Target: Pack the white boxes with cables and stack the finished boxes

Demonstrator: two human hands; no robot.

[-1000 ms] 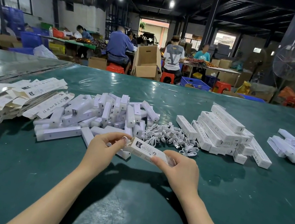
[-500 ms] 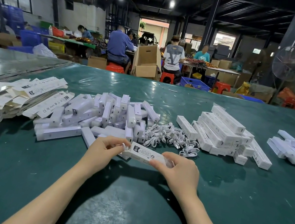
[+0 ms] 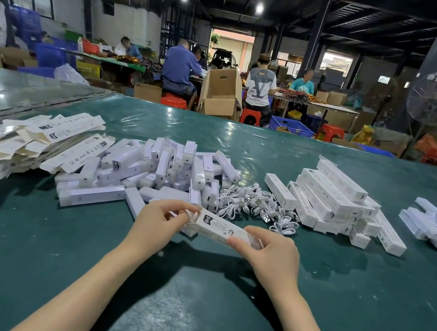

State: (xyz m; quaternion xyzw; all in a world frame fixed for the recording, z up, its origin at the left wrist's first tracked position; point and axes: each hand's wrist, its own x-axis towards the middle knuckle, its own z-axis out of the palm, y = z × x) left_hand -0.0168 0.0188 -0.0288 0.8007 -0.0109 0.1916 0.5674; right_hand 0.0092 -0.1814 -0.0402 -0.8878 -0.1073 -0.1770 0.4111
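Both hands have barely shifted: the left hand [image 3: 161, 218] pinches a coiled cable [image 3: 189, 215] at the open end of the white box [image 3: 224, 231] that the right hand [image 3: 272, 252] grips. Feeding is under way; next, likely closing the flap and stacking on the finished stack [image 3: 333, 200] beyond the right hand.
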